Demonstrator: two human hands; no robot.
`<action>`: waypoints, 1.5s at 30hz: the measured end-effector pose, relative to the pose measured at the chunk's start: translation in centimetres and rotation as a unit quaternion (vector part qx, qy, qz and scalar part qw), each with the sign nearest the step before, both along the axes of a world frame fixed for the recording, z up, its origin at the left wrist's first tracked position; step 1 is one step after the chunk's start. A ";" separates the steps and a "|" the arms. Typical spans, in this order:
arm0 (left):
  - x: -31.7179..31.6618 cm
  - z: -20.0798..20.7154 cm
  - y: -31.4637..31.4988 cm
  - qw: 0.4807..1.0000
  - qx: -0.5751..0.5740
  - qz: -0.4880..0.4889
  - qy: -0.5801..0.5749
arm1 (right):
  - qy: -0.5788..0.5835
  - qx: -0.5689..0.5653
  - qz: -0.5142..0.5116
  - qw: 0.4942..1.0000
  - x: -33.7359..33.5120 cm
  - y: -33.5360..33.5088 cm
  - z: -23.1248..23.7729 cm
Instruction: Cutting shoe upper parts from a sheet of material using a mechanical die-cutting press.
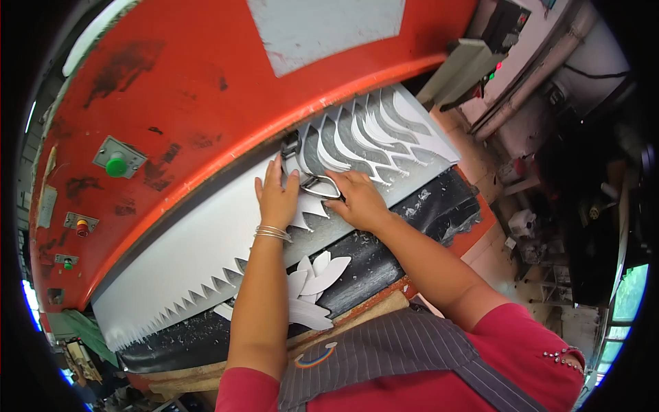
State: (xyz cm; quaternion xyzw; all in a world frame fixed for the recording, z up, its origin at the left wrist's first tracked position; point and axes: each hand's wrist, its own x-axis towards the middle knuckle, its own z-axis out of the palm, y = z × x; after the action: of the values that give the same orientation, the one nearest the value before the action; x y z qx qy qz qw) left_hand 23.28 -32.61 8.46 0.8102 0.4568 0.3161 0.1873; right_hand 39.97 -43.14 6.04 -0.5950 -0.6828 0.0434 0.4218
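A leaf-shaped steel cutting die (321,184) lies on a thick stack of white sheet material (185,254). My right hand (360,200) grips its near right end, thumb below and fingers over the rim. Beside its left edge, my left hand (278,199) has its fingers stretched out and apart, with the thumb close to the metal. The die's dark upper part (291,144) sits close under the red machine. To the right, the sheet has several curved leaf-shaped cutouts (353,134). Exact contact of my left fingertips is hard to make out.
A large red press (206,89) overhangs the sheet's far side, with a green button (116,165) on its front. Several cut white leaf-shaped pieces (322,275) lie on the black bed edge (364,275) between my forearms. A grey metal bracket (456,72) stands at the upper right.
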 end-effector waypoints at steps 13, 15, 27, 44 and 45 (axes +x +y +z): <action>-33.4 8.7 -5.0 0.829 0.216 0.375 -0.355 | 0.006 0.159 0.135 0.978 -10.7 -4.4 9.0; -42.9 10.6 -4.3 0.763 0.340 0.477 -0.273 | 0.027 0.232 0.209 0.950 -16.3 -3.5 13.4; -46.9 6.3 -17.5 0.909 0.155 0.319 -0.220 | -0.060 0.078 0.262 0.960 -19.2 -8.2 12.3; -18.9 -3.6 -31.4 0.988 0.081 0.133 0.018 | -0.217 -0.062 0.195 0.955 -13.2 -21.0 -0.8; -19.1 -4.0 -31.3 0.987 0.084 0.135 0.015 | -0.227 -0.063 0.199 0.951 -13.2 -21.0 -1.2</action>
State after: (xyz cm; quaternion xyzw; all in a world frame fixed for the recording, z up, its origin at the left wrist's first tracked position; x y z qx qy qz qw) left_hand 4.16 -63.92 4.47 0.7583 0.5367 0.3637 0.0675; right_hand 26.80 -64.14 4.89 -0.4665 -0.8609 0.0331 0.2002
